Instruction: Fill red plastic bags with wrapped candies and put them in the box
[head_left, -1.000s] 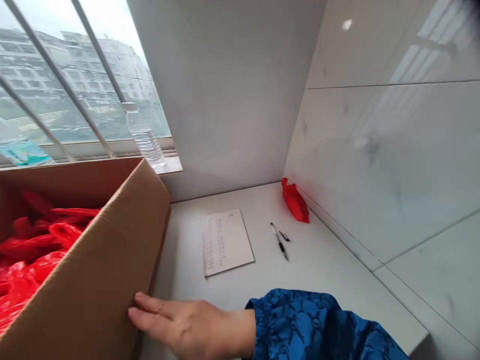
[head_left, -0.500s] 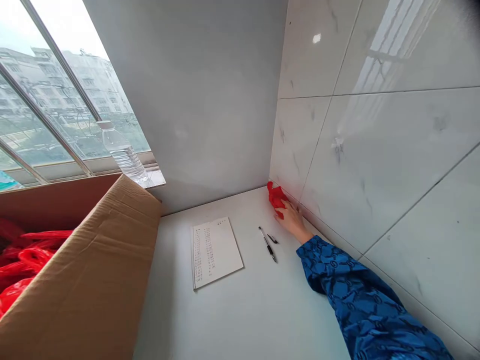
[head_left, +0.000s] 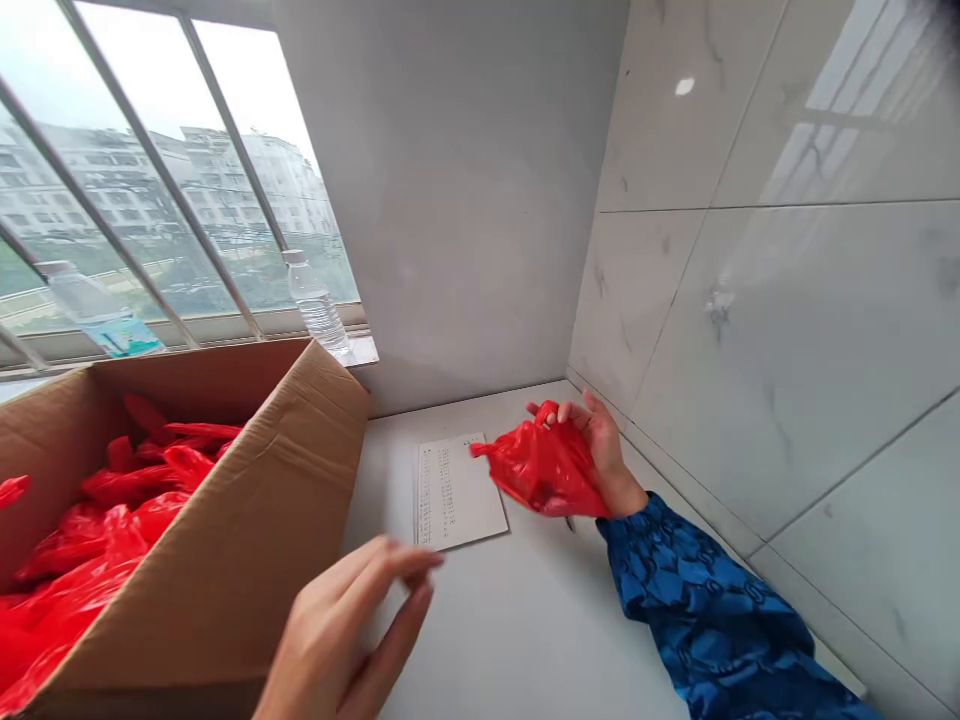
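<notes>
My right hand (head_left: 604, 450), in a blue patterned sleeve, is closed on a crumpled red plastic bag (head_left: 541, 468) and holds it above the white counter (head_left: 517, 620), near the tiled wall. My left hand (head_left: 352, 625) hovers low in the foreground with fingers stretched out and nothing in them, just right of a cardboard box (head_left: 225, 560). The box holds several red plastic bags (head_left: 97, 520). A printed sheet of paper (head_left: 456, 490) lies flat on the counter between my two hands.
Two clear plastic water bottles (head_left: 315, 300) (head_left: 94, 310) stand on the window ledge behind the box. A barred window (head_left: 150, 180) fills the upper left. Glossy tiled walls (head_left: 787, 300) close in the counter at the back and right.
My right hand has picked the red bag up from the corner by the wall and brought it toward me. My left hand has come into view at the bottom.
</notes>
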